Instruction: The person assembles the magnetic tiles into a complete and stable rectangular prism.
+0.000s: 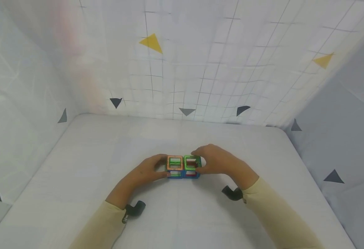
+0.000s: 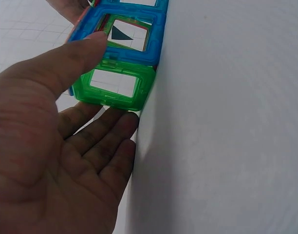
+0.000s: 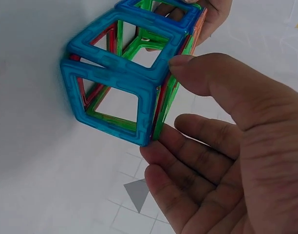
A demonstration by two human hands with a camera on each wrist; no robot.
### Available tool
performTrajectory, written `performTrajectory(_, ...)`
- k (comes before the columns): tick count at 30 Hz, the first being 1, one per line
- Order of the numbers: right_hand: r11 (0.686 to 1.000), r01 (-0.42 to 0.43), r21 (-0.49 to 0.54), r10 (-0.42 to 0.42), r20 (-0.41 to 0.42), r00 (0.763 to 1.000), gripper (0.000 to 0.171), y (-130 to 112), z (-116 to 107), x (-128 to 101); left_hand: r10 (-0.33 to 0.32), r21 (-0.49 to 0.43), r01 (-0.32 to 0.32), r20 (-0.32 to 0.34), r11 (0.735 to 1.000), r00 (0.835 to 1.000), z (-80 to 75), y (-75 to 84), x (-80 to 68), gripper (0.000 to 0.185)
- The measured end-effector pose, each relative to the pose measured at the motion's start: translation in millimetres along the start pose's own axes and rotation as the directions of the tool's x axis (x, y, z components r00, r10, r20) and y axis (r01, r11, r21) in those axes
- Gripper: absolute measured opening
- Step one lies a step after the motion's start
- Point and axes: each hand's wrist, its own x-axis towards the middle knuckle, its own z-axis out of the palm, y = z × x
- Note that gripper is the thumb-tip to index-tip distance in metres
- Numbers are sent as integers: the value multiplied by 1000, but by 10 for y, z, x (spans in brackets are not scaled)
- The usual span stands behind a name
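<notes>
A block of magnetic tile frames (image 1: pixel 183 166), two open cubes joined side by side, stands on the white table (image 1: pixel 182 214). Its frames are blue, green, orange and red. My left hand (image 1: pixel 160 167) holds the left end. In the left wrist view the left hand (image 2: pixel 110 83) has its thumb (image 2: pixel 88 46) on a blue frame (image 2: pixel 127 34) and its fingers (image 2: pixel 115 131) under a green frame (image 2: pixel 117 85). My right hand (image 1: pixel 206 162) holds the right end. In the right wrist view the right hand (image 3: pixel 168 107) pinches the blue cube (image 3: pixel 115 92) between thumb (image 3: pixel 202 73) and fingers (image 3: pixel 188 161).
White cloth walls with a grid pattern and yellow and dark triangles (image 1: pixel 152 43) enclose the table at the back and both sides. Black wrist camera mounts (image 1: pixel 136 208) sit at my cream sleeves (image 1: pixel 272 207). Bare tabletop lies all around the block.
</notes>
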Motion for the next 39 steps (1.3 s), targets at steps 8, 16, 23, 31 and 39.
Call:
performTrajectory(8,1000,-1,16,1,-25,1000,59,57,39,-22,-12,2,12,-4,1000,1000,2,-6,25,75)
performTrajectory(16,1000,25,7,-24,-59,998,58,113,76,-55,-22,5,22,-5,1000,1000,-1,7,15,75)
performTrajectory(23,1000,25,5,-25,-84,996,53,135,99,-107,-13,-3,13,-6,1000,1000,-11,-2,-6,75)
performTrajectory(31,1000,17,-7,-18,-127,992,49,199,144,-154,-12,-6,12,-7,1000,1000,-26,6,-32,78)
performTrajectory(39,1000,-15,-10,13,-191,982,46,264,199,-219,-4,4,4,-1,1000,1000,-31,14,-45,77)
